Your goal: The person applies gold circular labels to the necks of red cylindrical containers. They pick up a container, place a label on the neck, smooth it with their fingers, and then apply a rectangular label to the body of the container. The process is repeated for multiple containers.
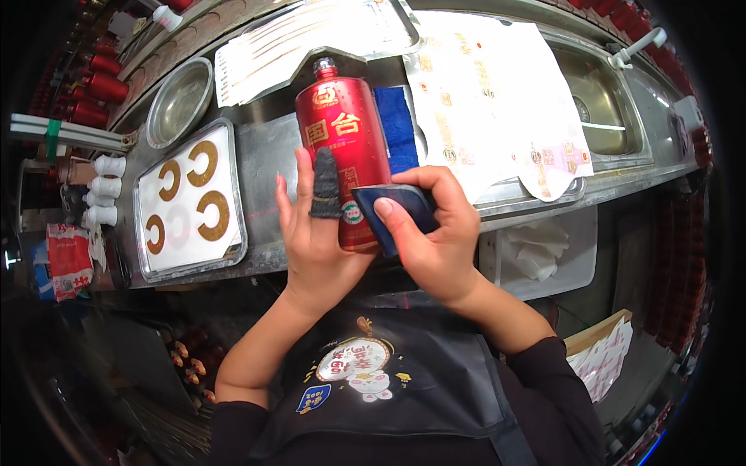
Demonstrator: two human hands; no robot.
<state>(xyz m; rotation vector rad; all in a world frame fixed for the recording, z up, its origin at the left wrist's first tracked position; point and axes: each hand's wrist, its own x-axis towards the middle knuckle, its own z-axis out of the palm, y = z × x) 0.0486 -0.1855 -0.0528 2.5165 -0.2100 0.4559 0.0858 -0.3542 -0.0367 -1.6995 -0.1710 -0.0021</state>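
At nine o'clock, a metal tray [233, 186] carries gold C-shaped labels [213, 215]. Centre frame, the left hand [315, 233] cradles the red bottle [342, 147] from beneath, fingers spread along its side, one wearing a dark finger cot [325, 185]. The bottle lies on the steel bench [264, 155], neck towards twelve o'clock. The right hand [435, 233] pinches a dark blue pad [392, 213] — probably a smoothing scraper — against the bottle's lower label. Judged step: pressing the label flat. The next stroke calls for steady support and even pressure. Label sheets [497, 101] lie at one o'clock.
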